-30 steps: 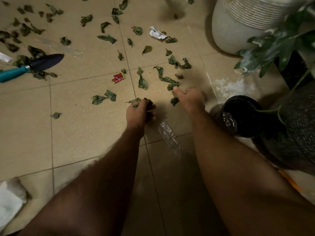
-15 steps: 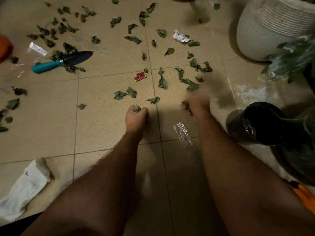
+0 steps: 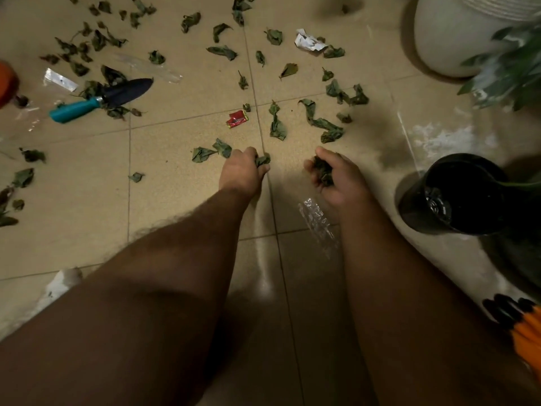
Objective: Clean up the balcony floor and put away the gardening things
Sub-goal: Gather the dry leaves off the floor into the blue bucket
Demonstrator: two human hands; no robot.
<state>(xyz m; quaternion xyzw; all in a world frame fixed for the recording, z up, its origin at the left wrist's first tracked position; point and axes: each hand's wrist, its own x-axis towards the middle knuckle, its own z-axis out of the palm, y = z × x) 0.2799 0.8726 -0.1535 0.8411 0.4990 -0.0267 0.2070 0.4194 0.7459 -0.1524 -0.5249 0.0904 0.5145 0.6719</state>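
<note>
Dried leaves (image 3: 323, 127) are what this stage of the tidy-up is about, and they lie scattered over most of the balcony floor (image 3: 175, 230), thickest toward its far-left corner and in a loose band across the middle, just beyond the hands. The change over the last second is in the right hand (image 3: 333, 178): a moment ago it was knuckles-up, reaching down to the tiles, and now it is turned palm-up and cupped, fingers curled around a small clump of collected leaves. The left hand (image 3: 243, 169) is down at the floor as before, knuckles up, its fingers pinching a single leaf right at the tile joint, with two more leaves just beside it to the left. That suggests gathering by the handful is under way, with the right hand acting as the store while the left picks. Progress looks early: many leaves remain, along with a red wrapper (image 3: 237, 119), a crumpled white paper scrap (image 3: 308, 42) and clear plastic film (image 3: 317, 221) near the right wrist. The trowel (image 3: 101, 99) with its teal handle lies untouched among leaves toward the left edge of the floor, yet to be put away. A black pot (image 3: 456, 194) stands close on the right and is a plausible place to drop the handful, though that is only a guess.
</note>
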